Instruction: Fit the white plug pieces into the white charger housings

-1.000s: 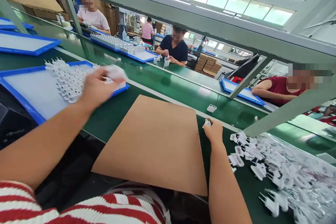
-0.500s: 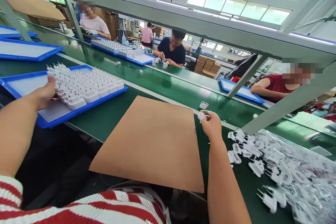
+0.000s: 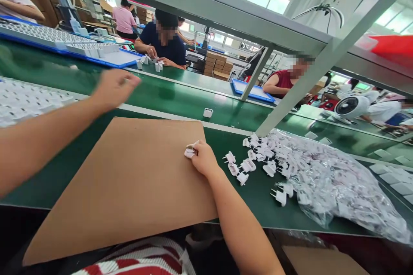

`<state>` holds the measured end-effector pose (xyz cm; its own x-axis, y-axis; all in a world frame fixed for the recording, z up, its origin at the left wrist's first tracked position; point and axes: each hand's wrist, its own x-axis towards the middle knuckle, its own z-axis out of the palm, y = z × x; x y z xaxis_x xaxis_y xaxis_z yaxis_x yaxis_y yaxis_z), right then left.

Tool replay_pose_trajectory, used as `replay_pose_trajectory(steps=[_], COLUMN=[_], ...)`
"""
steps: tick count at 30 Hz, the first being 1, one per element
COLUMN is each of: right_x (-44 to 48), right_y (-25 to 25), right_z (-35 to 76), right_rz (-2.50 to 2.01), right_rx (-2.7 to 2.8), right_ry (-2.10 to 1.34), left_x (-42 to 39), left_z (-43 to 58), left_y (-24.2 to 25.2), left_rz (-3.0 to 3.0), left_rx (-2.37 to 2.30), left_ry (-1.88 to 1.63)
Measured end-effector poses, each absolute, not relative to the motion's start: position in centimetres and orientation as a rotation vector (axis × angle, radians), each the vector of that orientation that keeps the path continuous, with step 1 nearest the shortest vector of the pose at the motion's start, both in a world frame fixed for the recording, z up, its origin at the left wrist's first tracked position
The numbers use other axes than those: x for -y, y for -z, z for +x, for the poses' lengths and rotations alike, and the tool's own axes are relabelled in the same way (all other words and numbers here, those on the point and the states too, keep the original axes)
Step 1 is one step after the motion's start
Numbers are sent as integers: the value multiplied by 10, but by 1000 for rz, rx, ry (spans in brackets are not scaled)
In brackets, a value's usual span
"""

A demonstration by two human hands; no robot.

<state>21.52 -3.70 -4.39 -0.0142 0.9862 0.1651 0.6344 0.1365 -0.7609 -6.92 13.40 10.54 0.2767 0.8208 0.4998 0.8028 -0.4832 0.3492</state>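
Observation:
My right hand (image 3: 204,161) is closed on a small white plug part (image 3: 190,153), just above the right side of a brown cardboard sheet (image 3: 129,180). My left hand (image 3: 116,89) is raised over the green belt beyond the sheet's far left corner. Motion smears its fingers, so whether it holds anything is unclear. Ahead of my right hand, a white housing (image 3: 208,113) stands alone on the belt. Loose white plug parts with metal pins (image 3: 248,165) lie right of my right hand.
A clear plastic bag (image 3: 342,180) full of white parts spreads at the right. Rows of white chargers (image 3: 29,101) sit at the left. A slanted metal post (image 3: 300,81) rises behind the bag. Co-workers (image 3: 163,36) sit across the belt.
My left hand has left the tray of chargers and moved right over the belt. My right hand has come over the cardboard with the plug part. The view has swung right.

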Motion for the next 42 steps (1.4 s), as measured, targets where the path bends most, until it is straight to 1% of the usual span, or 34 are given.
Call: replay_pose_trajectory(steps=[4,7,10,12,14,18,21,24,27,30,35,37,42], right_x=[31,28,26,26,26,26,27,28,29,33,43,45,46], right_y=[45,44,42,37,31,18,13,13,16,19,23,23,21], right_z=[223,229,232,233,234,238,241,241,239,236,234,232,227], right_rz=[-1517,-1539,-1535,-1487,-1382,-1126,-1054,-1051,-1126,-1262,-1405,-1422,-1424], right_rx=[1654,1714,1726,1553,1237,733,611,617,711,935,1554,1681,1791], right_ry=[-748,-654,-607,-701,-864,-1094,-1172,-1194,-1118,-919,-509,-441,-331], left_x=[-156,-153,-146,-146,-147,-143,-119,-80,-44,-26,-26,-29,-31], left_z=[47,113,146,154,154,131,96,62,43,40,46,46,45], left_y=[-61,-36,-27,-26,-26,-21,-10,6,23,36,42,43,45], left_rz=[2436,2273,2236,2211,2191,2169,2191,2194,2149,2117,2054,2057,2068], left_rx=[-1227,-1074,-1000,-987,-997,-1061,-1064,-966,-866,-808,-835,-813,-782], left_ry=[-774,-787,-804,-814,-823,-800,-694,-637,-609,-631,-616,-639,-667])
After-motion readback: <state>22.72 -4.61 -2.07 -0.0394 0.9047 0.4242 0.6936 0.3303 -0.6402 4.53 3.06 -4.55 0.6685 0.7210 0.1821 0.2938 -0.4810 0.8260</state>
